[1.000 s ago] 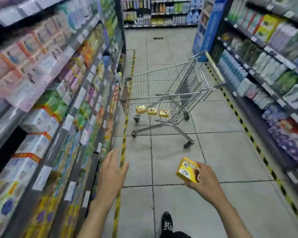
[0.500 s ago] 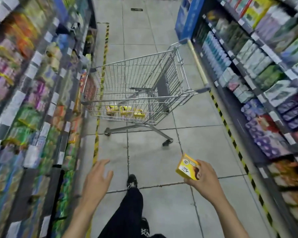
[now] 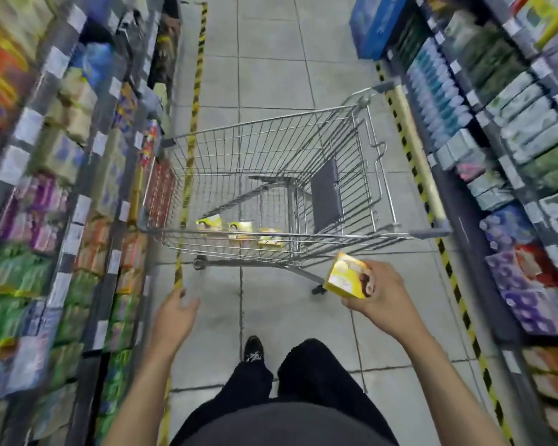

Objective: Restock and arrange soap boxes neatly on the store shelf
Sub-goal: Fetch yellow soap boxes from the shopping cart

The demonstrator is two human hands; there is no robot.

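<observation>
Since a second ago the person has stepped closer to the shopping cart (image 3: 303, 233), and both legs now show below. Their right hand (image 3: 382, 296) grips a yellow soap box (image 3: 347, 280) by its near end, just short of the cart's near rim, probably carrying it to a shelf. Their left hand (image 3: 174, 317) hangs open with relaxed fingers, free to clear a space. Three more soap boxes (image 3: 239, 231) lie on the cart floor, waiting. Stocked left shelves (image 3: 62, 201) stand beside it.
</observation>
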